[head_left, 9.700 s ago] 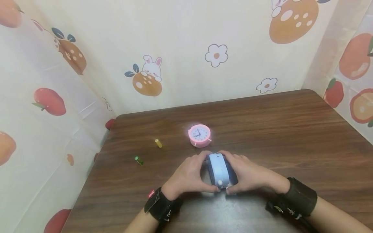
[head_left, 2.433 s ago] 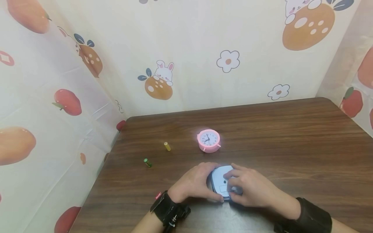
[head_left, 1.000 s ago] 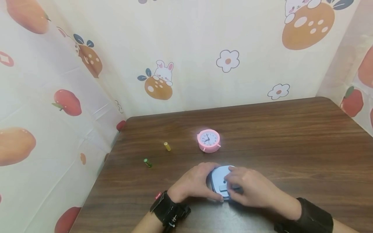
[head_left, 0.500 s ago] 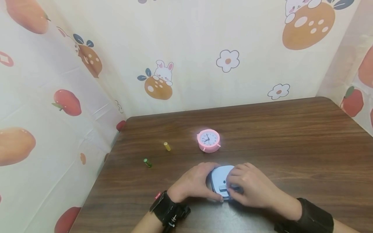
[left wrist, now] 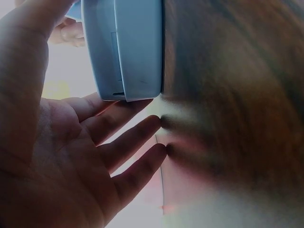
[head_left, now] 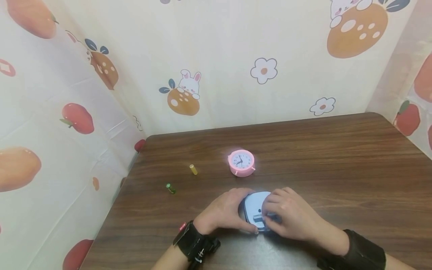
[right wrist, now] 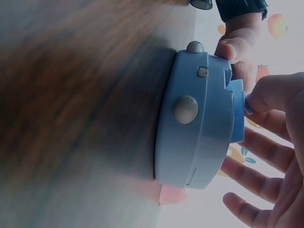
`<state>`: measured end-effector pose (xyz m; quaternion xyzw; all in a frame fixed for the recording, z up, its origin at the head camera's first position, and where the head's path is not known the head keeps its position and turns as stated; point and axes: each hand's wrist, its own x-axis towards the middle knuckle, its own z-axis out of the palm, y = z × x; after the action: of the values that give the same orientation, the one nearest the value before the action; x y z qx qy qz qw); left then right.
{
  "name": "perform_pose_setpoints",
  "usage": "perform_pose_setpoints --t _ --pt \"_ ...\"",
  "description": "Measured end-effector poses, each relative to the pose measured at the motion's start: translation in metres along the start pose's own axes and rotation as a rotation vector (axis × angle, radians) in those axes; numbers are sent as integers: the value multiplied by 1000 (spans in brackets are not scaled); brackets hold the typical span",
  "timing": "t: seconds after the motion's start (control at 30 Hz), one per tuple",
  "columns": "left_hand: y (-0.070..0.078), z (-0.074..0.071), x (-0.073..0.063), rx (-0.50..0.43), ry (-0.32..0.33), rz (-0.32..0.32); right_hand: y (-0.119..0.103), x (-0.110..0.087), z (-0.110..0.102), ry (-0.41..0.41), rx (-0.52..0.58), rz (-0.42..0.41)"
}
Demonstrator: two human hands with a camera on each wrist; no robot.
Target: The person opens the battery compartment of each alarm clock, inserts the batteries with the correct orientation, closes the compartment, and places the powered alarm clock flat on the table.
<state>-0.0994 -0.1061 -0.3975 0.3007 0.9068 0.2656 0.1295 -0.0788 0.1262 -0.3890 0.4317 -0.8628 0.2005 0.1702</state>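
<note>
A light blue alarm clock (head_left: 253, 202) lies on the table with its back upward and its front hidden. My left hand (head_left: 227, 212) holds it from the left, thumb at the near edge and fingers along the far side. In the back, a small battery compartment (head_left: 258, 218) shows dark inside. My right hand (head_left: 287, 213) is over the clock's right part. In the right wrist view, its thumb and index finger pinch a blue battery cover (right wrist: 238, 111) standing out from the back. Two round pale feet (right wrist: 185, 109) stick out of the clock's side.
A pink alarm clock (head_left: 241, 163) sits face up just beyond the blue one. To the left lie a yellow battery (head_left: 193, 170) and a green battery (head_left: 170, 188). Printed curtains (head_left: 219, 93) border the back and sides of the wooden table (head_left: 320, 157).
Earlier the blue clock stood between both hands; now it lies back up. The right fingers have shifted over its back, and the battery cover has come away from the compartment, baring a dark slot.
</note>
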Motion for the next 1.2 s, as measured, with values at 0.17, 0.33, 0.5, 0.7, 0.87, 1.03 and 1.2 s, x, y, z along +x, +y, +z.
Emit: perform_pose_setpoints --t 0.17,0.33,0.5,0.7,0.87,1.03,1.2 --pt "0 0 0 -6 0 0 0 0 -1 17 -2 -8" --pt "0 -1 0 -11 -5 2 1 1 -2 13 -4 2" --pt "-1 0 0 -20 -12 2 2 1 -4 19 -7 12" --pt "-1 0 0 -19 -20 -1 5 1 -4 64 -15 -9" --pt "0 0 0 -4 -14 -6 8 1 -5 85 -43 -4" --pt "1 -1 -1 -6 -20 -16 11 1 -7 93 -67 20" --pt "1 -1 -1 -14 -21 -7 15 1 -10 119 -88 16"
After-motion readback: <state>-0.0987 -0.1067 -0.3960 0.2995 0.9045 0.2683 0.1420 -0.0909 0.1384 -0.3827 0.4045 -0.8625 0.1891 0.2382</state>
